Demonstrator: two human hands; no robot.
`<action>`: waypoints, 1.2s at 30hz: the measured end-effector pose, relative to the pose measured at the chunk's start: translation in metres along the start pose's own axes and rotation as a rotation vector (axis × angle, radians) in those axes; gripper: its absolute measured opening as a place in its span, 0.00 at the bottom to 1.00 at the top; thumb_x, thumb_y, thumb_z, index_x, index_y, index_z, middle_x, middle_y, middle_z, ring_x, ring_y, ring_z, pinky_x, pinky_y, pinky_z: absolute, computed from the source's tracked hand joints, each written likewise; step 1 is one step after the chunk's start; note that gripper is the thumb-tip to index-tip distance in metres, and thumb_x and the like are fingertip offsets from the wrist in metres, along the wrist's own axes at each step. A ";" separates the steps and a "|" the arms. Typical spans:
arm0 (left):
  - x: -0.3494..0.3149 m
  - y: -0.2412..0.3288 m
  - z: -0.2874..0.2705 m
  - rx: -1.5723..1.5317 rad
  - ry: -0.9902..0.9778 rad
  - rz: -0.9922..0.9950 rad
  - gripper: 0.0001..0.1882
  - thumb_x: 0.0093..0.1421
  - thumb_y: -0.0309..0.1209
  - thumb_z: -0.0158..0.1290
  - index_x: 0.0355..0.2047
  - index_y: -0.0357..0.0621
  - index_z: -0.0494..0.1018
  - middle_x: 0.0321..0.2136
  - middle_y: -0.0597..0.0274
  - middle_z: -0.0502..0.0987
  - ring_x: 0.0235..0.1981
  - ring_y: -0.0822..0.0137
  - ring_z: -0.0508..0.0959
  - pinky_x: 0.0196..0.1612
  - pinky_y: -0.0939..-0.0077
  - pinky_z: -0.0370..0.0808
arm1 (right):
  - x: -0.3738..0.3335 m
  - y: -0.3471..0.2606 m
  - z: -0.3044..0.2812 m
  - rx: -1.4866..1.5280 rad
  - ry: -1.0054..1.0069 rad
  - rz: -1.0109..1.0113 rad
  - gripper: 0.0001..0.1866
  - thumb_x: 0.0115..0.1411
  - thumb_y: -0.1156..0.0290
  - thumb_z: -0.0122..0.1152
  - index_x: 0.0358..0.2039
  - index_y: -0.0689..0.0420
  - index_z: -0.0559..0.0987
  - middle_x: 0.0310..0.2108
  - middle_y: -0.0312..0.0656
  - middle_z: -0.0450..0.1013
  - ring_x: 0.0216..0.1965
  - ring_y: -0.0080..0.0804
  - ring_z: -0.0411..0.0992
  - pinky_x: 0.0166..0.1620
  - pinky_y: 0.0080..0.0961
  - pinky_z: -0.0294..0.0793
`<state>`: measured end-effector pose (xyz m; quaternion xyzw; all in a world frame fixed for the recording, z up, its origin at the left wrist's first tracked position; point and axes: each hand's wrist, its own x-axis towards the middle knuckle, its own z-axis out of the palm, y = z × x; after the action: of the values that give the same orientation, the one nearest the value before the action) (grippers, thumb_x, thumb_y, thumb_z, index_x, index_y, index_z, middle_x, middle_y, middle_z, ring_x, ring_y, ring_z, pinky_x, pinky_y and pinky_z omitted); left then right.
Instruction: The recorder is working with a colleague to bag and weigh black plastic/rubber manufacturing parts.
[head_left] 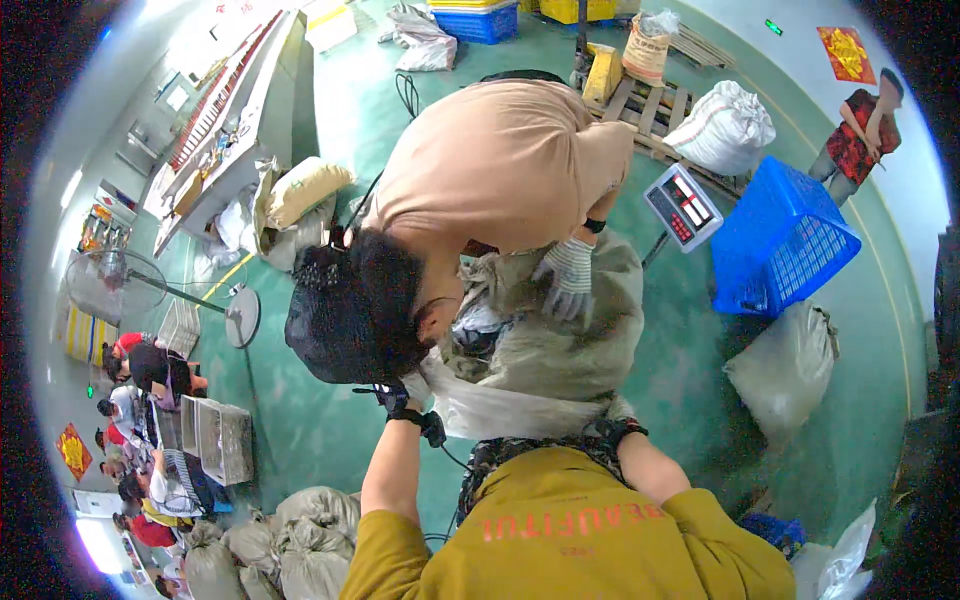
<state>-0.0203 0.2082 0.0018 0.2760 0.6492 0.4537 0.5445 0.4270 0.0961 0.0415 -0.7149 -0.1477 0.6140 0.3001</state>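
A large grey-green woven sack point(590, 340) stands in front of me with its mouth spread and pale lining showing at the near edge. My left hand point(414, 392), gloved and strapped at the wrist, grips the left end of that edge; a co-worker's dark hair hides part of it. At the right end, my right hand point(618, 412) is closed on the rim, its fingers partly out of sight. Bent over the sack, the co-worker point(500, 160) rests a striped-gloved hand point(568, 278) on its far side. Dark and pale contents point(478, 330) show inside, too unclear to name.
To the right are a scale display point(684, 207), a blue plastic basket point(785, 240) and a tied sack point(785, 370). A white sack point(722, 128) lies by a wooden pallet point(650, 110). Filled sacks point(290, 545) crowd the lower left; a standing fan point(242, 315) is left.
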 end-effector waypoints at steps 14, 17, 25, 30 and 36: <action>-0.009 0.050 0.098 -0.515 -0.121 -0.180 0.25 0.60 0.50 0.47 0.49 0.44 0.69 0.43 0.63 0.74 0.42 0.64 0.72 0.48 0.69 0.70 | 0.152 0.124 -0.092 -0.480 -0.093 -0.069 0.19 0.55 0.62 0.54 0.42 0.61 0.76 0.41 0.45 0.74 0.41 0.42 0.72 0.44 0.33 0.71; -0.031 0.051 0.064 -0.389 0.092 -0.182 0.27 0.61 0.51 0.44 0.43 0.38 0.72 0.38 0.61 0.75 0.37 0.65 0.73 0.43 0.72 0.72 | 0.102 0.084 -0.040 -0.733 -0.054 -0.140 0.19 0.54 0.61 0.54 0.41 0.61 0.76 0.41 0.45 0.74 0.41 0.43 0.72 0.44 0.33 0.71; -0.086 0.090 0.050 0.557 0.219 0.291 0.26 0.61 0.50 0.36 0.41 0.42 0.74 0.38 0.47 0.77 0.42 0.56 0.74 0.45 0.65 0.68 | 0.057 0.026 -0.035 -1.111 -0.054 -0.379 0.19 0.54 0.60 0.55 0.41 0.61 0.76 0.41 0.45 0.74 0.41 0.43 0.72 0.44 0.34 0.71; -0.113 0.133 0.073 0.470 0.352 0.048 0.27 0.58 0.53 0.38 0.45 0.47 0.72 0.36 0.45 0.76 0.42 0.50 0.75 0.42 0.61 0.70 | 0.077 -0.031 -0.004 -1.271 -0.021 -0.535 0.19 0.53 0.60 0.55 0.41 0.60 0.76 0.41 0.45 0.74 0.41 0.43 0.72 0.44 0.34 0.71; -0.086 0.074 0.090 0.328 0.322 0.471 0.12 0.55 0.27 0.42 0.37 0.45 0.72 0.38 0.53 0.74 0.43 0.54 0.73 0.44 0.68 0.70 | 0.080 -0.065 0.039 -1.450 -0.079 -0.631 0.20 0.53 0.59 0.55 0.41 0.60 0.77 0.41 0.45 0.74 0.41 0.43 0.72 0.44 0.34 0.71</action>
<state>0.0774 0.1934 0.1074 0.4270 0.7098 0.4945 0.2632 0.4153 0.2028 0.0156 -0.6340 -0.7174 0.2756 -0.0862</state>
